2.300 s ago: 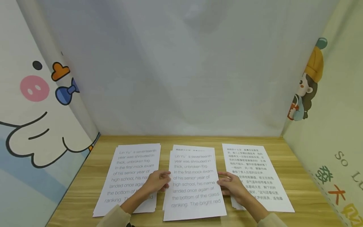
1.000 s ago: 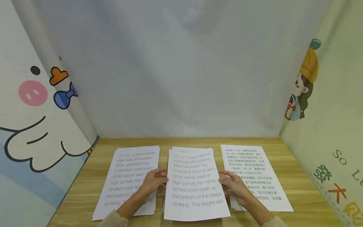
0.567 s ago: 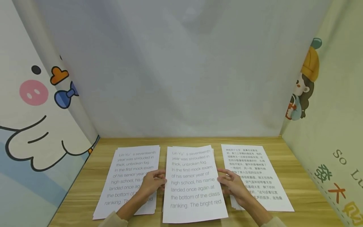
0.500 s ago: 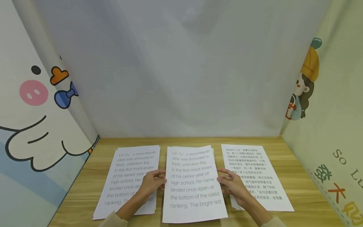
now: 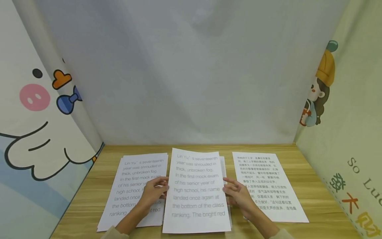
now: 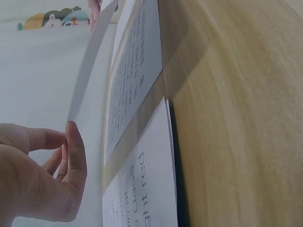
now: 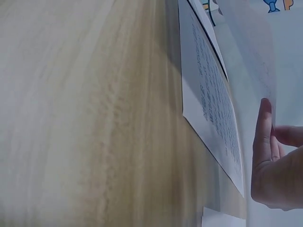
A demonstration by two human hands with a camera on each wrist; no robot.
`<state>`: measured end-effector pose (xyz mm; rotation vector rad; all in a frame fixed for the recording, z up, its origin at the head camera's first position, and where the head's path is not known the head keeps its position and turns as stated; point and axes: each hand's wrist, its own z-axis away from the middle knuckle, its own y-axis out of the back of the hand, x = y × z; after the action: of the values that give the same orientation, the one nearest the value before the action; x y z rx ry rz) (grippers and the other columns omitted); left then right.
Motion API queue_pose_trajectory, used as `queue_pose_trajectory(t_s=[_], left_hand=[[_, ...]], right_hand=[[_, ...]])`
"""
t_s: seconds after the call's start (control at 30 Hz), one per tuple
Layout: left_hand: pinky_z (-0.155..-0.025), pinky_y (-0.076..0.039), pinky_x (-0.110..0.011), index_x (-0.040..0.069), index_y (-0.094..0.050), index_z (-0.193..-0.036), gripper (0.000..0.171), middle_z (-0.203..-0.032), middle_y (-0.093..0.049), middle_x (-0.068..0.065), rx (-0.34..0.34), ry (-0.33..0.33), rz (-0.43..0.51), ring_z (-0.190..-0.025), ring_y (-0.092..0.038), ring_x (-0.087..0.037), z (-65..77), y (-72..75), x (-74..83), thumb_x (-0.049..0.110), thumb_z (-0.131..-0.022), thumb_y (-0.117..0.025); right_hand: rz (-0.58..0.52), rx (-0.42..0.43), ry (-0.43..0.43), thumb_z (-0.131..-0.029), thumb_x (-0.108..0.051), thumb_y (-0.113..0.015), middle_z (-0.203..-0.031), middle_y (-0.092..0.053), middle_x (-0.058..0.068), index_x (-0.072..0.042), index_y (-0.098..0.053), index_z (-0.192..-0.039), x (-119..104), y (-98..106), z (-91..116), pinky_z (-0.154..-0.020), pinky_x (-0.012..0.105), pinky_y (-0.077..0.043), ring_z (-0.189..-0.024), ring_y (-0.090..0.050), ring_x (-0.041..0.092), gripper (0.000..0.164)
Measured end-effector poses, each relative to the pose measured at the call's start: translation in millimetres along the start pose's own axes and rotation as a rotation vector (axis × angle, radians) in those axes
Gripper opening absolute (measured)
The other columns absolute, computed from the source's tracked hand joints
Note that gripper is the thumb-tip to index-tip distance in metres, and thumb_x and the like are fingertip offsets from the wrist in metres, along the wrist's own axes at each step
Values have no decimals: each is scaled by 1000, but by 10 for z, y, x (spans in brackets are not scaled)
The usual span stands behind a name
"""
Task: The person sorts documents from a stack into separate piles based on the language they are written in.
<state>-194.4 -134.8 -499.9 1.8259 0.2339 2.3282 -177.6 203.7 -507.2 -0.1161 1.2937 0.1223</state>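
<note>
A white sheet of paper (image 5: 195, 186) with large English print is held up over the middle of the table. My left hand (image 5: 153, 192) pinches its left edge between thumb and fingers, and my right hand (image 5: 240, 196) pinches the right edge. Both wrist views show the sheet raised off the tabletop, seen nearly edge-on in the left one. Under it lies paper with small Chinese print (image 6: 135, 80), of which the head view shows just a strip along the right side. The left forearm passes over a stack of English-print sheets (image 5: 131, 186).
To the right lies a stack of Chinese-print paper (image 5: 268, 179), partly covered by the right hand. The wood-grain table (image 5: 316, 186) ends at a pale back wall (image 5: 191, 83). Cartoon-printed side panels (image 5: 343, 132) stand left and right.
The held sheet has shifted left and a little away from me, with both hands moving left along with it. More of the right stack's print shows. The side stacks stay put.
</note>
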Motion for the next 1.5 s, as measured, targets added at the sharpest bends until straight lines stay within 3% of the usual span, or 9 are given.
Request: queue_pose_trajectory(t_s=[0.23, 0.47, 0.83, 1.27, 1.5], left_hand=[[-73, -62, -32, 3, -63, -134, 39, -114, -62, -12, 34, -1, 5, -87, -66, -18, 4, 102, -27, 9, -95, -63], [-70, -61, -29, 6, -63, -135, 40, -113, -62, -11, 91, 5, 0, -87, -66, -17, -1, 195, -44, 9, -96, -63], [-72, -61, -28, 5, -62, -137, 39, -117, -62, -13, 109, -1, -7, -90, -67, -16, 4, 382, -78, 11, -98, -61], [-72, -60, -26, 5, -60, -138, 41, -119, -61, -13, 131, 15, -41, -91, -66, -15, 43, 623, -116, 10, -98, -60], [-73, -59, -25, 6, -60, -138, 40, -120, -61, -12, 141, 35, -50, -93, -65, -15, 33, 721, -147, 12, -99, -61]], right_hand=[[-11, 42, 6, -100, -16, -62, -127, -67, 13, -3, -42, -151, 26, -143, -70, -77, 26, -61, -96, -70, 15, 56], [-48, 11, -2, -100, -15, -62, -121, -69, 9, -1, -41, -150, 44, -263, -141, -78, 26, -61, -95, -69, 14, 56], [-71, 29, -10, -98, -14, -66, -114, -73, 6, -3, -48, -147, 56, -498, -260, -76, 26, -60, -92, -69, 14, 53], [5, 1, -3, -96, -12, -67, -109, -75, 8, 1, -49, -145, 102, -699, -362, -75, 30, -64, -86, -74, 16, 54], [36, -2, 25, -95, -10, -67, -115, -74, 18, 4, -51, -142, 85, -813, -394, -72, 35, -65, -89, -76, 22, 52]])
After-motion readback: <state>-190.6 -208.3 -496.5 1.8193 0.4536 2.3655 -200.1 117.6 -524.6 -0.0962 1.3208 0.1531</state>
